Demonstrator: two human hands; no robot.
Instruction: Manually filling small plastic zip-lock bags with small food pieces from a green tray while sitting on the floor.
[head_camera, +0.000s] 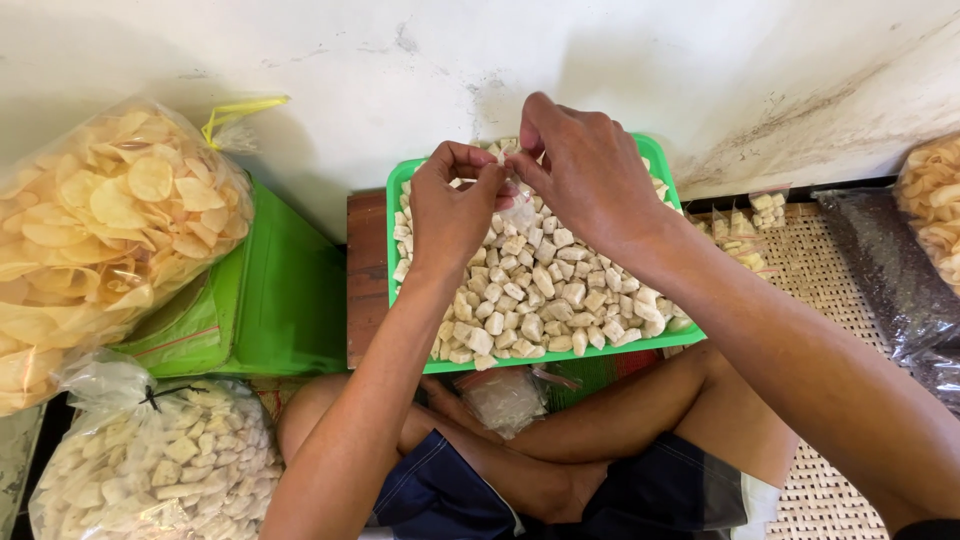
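Observation:
My left hand (452, 205) and my right hand (580, 165) meet above a green tray (398, 180) heaped with pale, cube-like snack pieces (545, 300). Between the fingertips of both hands I pinch a small clear plastic bag (516, 210) that hangs down over the tray. The bag is mostly hidden by my fingers, and its contents cannot be made out. The tray rests on a low wooden stand (366, 270) in front of my crossed legs.
A large clear bag of round yellow chips (110, 230) sits at left on a green box (280, 290). Below it lies a tied bag of pale pieces (160, 460). A small plastic bag (505, 395) lies on my lap. Small filled packets (745, 230) and dark bags (890, 270) lie on woven matting (820, 470) at right.

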